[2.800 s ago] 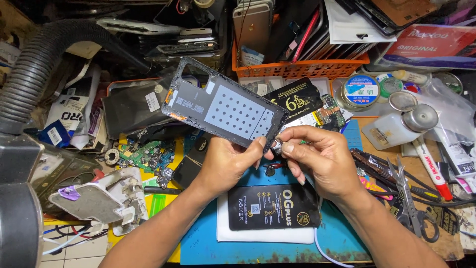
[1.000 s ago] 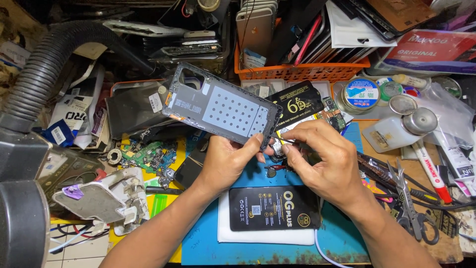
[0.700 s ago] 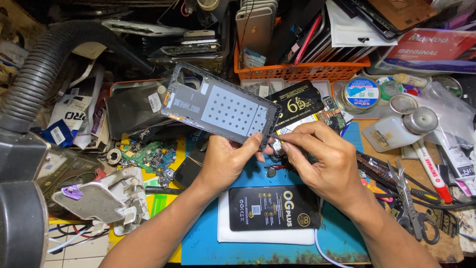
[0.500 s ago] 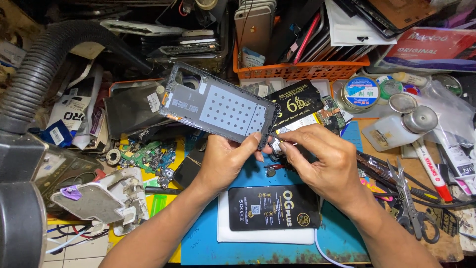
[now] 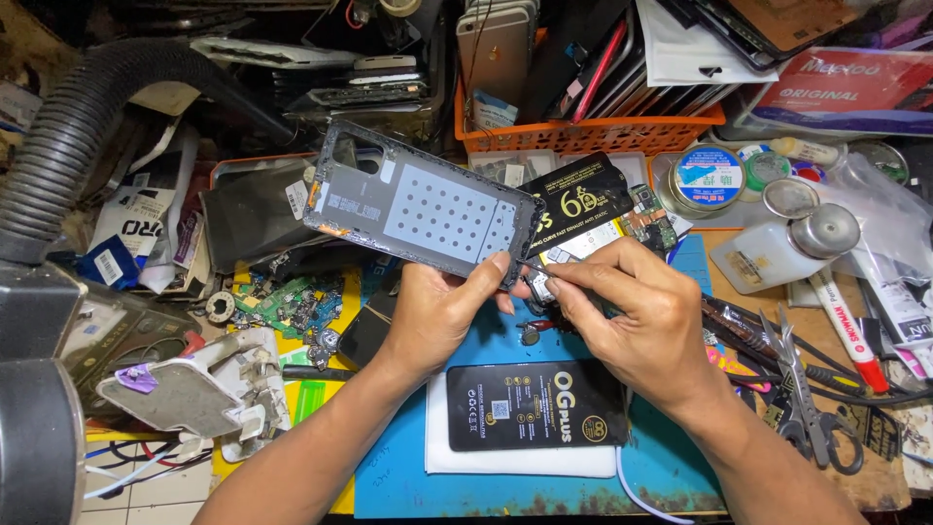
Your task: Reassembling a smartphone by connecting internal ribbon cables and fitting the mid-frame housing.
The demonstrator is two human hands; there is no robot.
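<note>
My left hand point(image 5: 442, 311) grips the lower right end of a dark phone back cover point(image 5: 418, 207), held tilted above the bench with its grey inner side and dotted pad facing me. My right hand point(image 5: 641, 321) pinches a thin metal tool point(image 5: 537, 268) whose tip touches the cover's corner next to my left fingers. Below the hands a black flat box point(image 5: 535, 405) lies on a white sheet on the blue mat point(image 5: 408, 467).
An orange basket point(image 5: 583, 131) of phones stands behind. A black corrugated hose point(image 5: 83, 126) runs along the left. Green circuit boards point(image 5: 292, 303), a white plastic part point(image 5: 185, 394), scissors point(image 5: 807, 408), a white bottle point(image 5: 768, 255), round tins point(image 5: 707, 178) and a red marker point(image 5: 846, 326) crowd the bench.
The cover has tilted and shifted slightly in my left hand. My right hand has kept working the tool at its corner, with small finger movements.
</note>
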